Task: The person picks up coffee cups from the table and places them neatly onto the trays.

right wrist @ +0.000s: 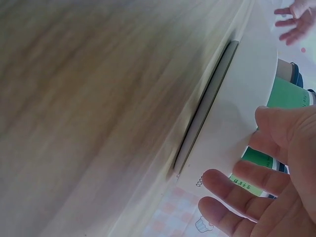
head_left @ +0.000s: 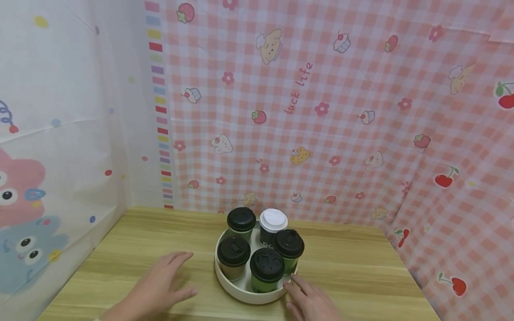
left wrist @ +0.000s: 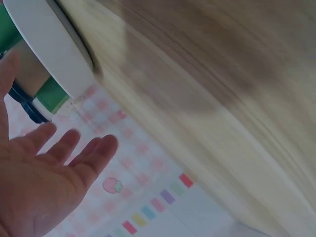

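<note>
A round white tray (head_left: 241,294) with a raised wall holds several lidded paper cups. Black lids top the green cup (head_left: 265,285) in front, the brown cup (head_left: 232,271) at left, another green cup (head_left: 290,264) at right and one at the back left (head_left: 241,232). The dark cup (head_left: 268,237) at the back wears a white lid. My right hand (head_left: 311,301) is at the tray's front right, fingertips right at the rim, fingers loosely spread. To the left of the tray, my left hand (head_left: 158,285) hovers apart from it, fingers extended and holding nothing.
The tray stands on a wood-grain table (head_left: 349,285). A pink checked cloth (head_left: 249,93) hangs along the back edge and right side, and a white cartoon-printed cloth (head_left: 72,147) hangs on the left. A grey base (right wrist: 202,111) shows beneath the tray wall.
</note>
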The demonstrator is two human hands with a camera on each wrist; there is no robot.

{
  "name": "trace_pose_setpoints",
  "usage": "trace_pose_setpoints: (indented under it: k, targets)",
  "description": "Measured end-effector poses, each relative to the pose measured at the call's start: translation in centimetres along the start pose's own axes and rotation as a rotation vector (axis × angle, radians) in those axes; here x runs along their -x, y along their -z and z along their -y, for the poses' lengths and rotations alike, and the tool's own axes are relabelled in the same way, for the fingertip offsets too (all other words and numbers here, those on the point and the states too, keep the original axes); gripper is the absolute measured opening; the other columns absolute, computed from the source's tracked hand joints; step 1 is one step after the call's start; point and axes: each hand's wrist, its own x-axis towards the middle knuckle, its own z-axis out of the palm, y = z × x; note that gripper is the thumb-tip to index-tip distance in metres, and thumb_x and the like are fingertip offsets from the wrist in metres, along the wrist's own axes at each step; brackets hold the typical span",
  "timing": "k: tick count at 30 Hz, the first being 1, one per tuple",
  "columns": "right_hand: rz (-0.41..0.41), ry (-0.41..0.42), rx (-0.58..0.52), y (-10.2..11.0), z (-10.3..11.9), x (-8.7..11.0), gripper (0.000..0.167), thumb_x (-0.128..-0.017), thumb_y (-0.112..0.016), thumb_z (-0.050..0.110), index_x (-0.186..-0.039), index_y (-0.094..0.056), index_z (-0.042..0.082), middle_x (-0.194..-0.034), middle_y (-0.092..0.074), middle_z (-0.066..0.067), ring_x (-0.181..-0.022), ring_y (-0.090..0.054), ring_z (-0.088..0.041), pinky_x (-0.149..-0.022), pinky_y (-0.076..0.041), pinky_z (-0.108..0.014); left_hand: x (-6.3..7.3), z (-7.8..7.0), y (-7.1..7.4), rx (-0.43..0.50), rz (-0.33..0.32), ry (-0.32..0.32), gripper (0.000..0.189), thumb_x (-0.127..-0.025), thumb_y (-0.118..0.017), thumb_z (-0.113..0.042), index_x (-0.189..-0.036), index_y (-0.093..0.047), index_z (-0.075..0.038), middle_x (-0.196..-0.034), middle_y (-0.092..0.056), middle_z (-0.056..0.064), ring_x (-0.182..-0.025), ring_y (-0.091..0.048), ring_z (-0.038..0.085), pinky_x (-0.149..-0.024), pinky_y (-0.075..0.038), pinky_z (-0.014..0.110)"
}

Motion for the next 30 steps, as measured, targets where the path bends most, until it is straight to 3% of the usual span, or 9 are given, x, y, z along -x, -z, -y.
trace_pose_setpoints:
  k: [5, 11, 18, 30]
  targets:
    - [-0.005, 0.002, 0.010, -0.1, -0.1, 0.0, 0.045, -0.099, -0.075, 0.033, -0.141, -0.068, 0.019, -0.147, -0.065, -0.011, -0.120, -0.072, -0.031, -0.096, -0.061, -0.052, 0.9, 1.1, 0.3, 0.029, 0.125, 0.034, 0.088, -0.084, -0.086, -0.058, -0.149, -0.059, -0.006, -0.148, -0.062, 0.017, -0.136, -0.059, 0.042, -0.111, -0.051, 0.064]
    - [-0.020, 0.013, 0.019, -0.2, -0.1, 0.1, 0.049, -0.097, -0.077, 0.034, -0.142, -0.067, 0.018, -0.147, -0.064, -0.012, -0.119, -0.072, -0.031, -0.096, -0.061, -0.052, 1.4, 2.1, 0.8, 0.066, 0.203, 0.087, 0.091, -0.084, -0.086, -0.058, -0.151, -0.056, -0.003, -0.151, -0.059, 0.024, -0.137, -0.057, 0.049, -0.110, -0.049, 0.068]
    - [0.030, 0.000, -0.011, 0.1, -0.3, 0.1, 0.052, -0.099, -0.074, 0.035, -0.147, -0.063, 0.017, -0.152, -0.061, -0.013, -0.121, -0.071, -0.033, -0.097, -0.060, -0.054, 1.7, 2.7, 1.0, 0.081, 0.233, 0.155, 0.092, -0.085, -0.085, -0.059, -0.153, -0.054, -0.005, -0.152, -0.057, 0.026, -0.138, -0.056, 0.052, -0.110, -0.047, 0.071]
    - [0.050, 0.007, -0.027, 0.0, -1.4, 1.0, 0.065, -0.097, -0.075, 0.036, -0.154, -0.055, 0.010, -0.154, -0.059, -0.017, -0.124, -0.071, -0.036, -0.097, -0.061, -0.054, 2.2, 3.4, 1.2, 0.049, 0.213, 0.160, 0.094, -0.086, -0.083, -0.061, -0.153, -0.053, -0.003, -0.151, -0.056, 0.030, -0.137, -0.055, 0.054, -0.107, -0.049, 0.072]
